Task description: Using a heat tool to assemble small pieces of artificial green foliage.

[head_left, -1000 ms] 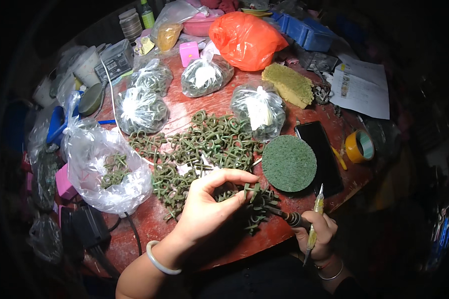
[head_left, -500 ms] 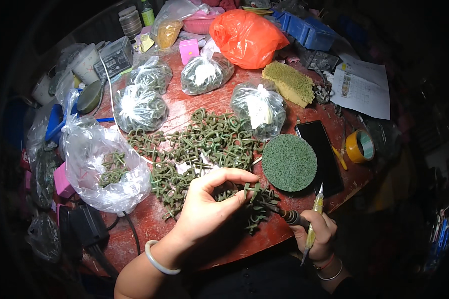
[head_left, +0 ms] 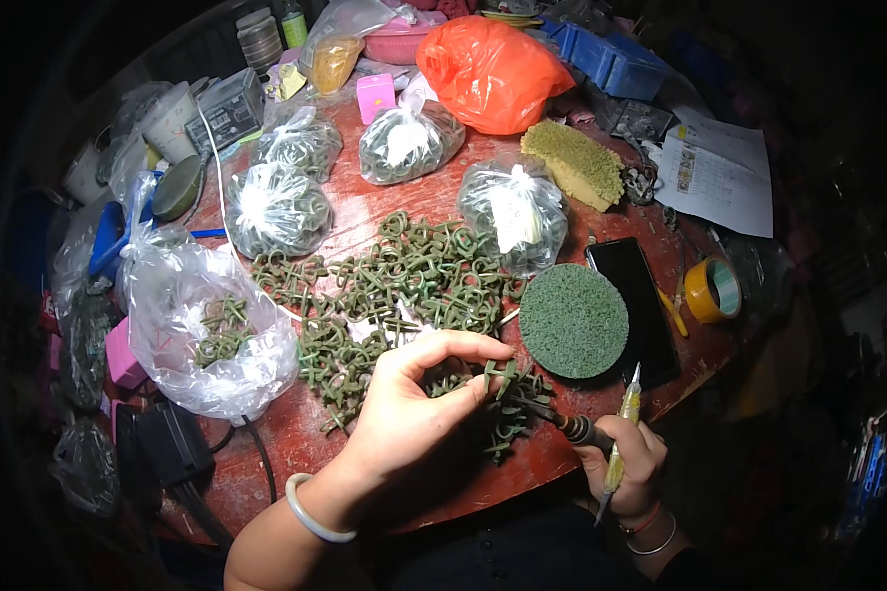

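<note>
Between the thumb and forefinger of my left hand (head_left: 414, 394) is a small green ring-shaped piece (head_left: 499, 376), which looks like wax. My right hand (head_left: 629, 461) is closed around a dark-handled soldering iron (head_left: 583, 430), its thin tip pointing left at the held piece. Whether the tip touches it I cannot tell. A yellow double-ended carving tool (head_left: 621, 438) with metal points also rests in the right hand's fingers, standing crosswise to the iron. Behind my left hand spreads a heap of similar green pieces (head_left: 414, 276); a few more lie below the iron's tip.
Right of the heap sit a round green textured disc (head_left: 574, 321), a black phone (head_left: 636, 295) and a yellow tape roll (head_left: 712, 290). An open clear bag (head_left: 207, 335) holds green pieces at left. Tied bags (head_left: 281, 209), a sponge (head_left: 574, 164) and a red bag (head_left: 493, 74) stand farther back.
</note>
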`<state>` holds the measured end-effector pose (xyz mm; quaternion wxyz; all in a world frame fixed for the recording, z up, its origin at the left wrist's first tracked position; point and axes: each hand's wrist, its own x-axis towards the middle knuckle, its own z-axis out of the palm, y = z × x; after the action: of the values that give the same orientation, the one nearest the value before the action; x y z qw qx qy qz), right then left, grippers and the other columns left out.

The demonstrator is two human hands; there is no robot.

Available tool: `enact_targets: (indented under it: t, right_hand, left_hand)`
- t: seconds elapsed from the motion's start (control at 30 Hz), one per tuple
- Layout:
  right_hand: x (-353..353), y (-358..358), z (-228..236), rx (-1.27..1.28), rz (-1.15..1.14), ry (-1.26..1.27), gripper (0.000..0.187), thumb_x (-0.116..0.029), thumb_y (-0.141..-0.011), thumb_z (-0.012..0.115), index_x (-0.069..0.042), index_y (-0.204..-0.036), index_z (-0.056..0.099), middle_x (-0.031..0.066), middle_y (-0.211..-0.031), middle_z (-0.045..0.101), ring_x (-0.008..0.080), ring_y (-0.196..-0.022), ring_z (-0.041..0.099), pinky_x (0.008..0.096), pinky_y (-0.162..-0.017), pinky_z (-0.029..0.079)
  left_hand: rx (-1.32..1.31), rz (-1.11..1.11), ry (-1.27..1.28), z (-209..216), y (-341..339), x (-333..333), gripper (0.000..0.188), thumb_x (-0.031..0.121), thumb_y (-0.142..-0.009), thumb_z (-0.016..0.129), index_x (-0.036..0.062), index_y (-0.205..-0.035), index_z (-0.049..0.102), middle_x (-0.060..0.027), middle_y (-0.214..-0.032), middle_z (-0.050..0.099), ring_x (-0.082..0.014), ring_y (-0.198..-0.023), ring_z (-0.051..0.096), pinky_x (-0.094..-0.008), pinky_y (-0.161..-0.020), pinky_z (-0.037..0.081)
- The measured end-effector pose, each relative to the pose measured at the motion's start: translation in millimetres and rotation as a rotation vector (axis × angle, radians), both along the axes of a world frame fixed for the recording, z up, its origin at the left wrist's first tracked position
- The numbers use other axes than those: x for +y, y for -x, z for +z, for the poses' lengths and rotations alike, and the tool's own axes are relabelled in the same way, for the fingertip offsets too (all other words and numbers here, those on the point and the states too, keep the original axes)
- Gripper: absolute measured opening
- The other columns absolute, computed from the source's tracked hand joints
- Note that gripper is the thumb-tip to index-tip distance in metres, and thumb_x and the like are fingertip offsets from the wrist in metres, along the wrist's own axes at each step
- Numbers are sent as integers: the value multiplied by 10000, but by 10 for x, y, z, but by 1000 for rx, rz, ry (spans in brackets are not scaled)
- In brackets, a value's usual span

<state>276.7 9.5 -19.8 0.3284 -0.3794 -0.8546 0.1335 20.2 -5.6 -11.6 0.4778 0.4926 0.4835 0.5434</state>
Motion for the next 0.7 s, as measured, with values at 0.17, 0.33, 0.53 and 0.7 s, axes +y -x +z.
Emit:
enact_targets:
  t: [0.17,0.33,0.53,0.7]
  right_hand:
    - [-23,41,45,-10,-22,53,234,-184,-790,744,-20,-839,584,104,-656,562,286,-558,581,337,-512,447]
    - [-23,8,23,-12,-24,38,230,-172,-784,745,-22,-847,582,111,-666,568,292,-565,589,337,-514,450]
    - [-34,43,57,-20,-32,57,227,-167,-782,746,-24,-848,582,109,-668,570,295,-569,590,338,-519,453]
    - [-28,38,41,-16,-20,37,231,-167,-783,748,-20,-847,581,107,-665,567,286,-565,586,335,-518,453]
  left_hand:
    - [6,6,6,10,2,-5,222,-19,-818,650,19,-1035,673,-53,-994,663,-116,-912,601,-272,-856,479]
    - [-20,-7,23,45,-6,-5,222,-23,-820,641,14,-1036,671,-54,-997,663,-116,-906,605,-272,-856,481]
    - [0,6,5,19,-3,-12,226,-22,-818,642,15,-1040,671,-55,-995,666,-114,-909,605,-270,-858,480]
    - [-7,6,31,28,-1,-10,231,-23,-815,642,17,-1041,671,-55,-991,667,-115,-914,605,-269,-860,478]
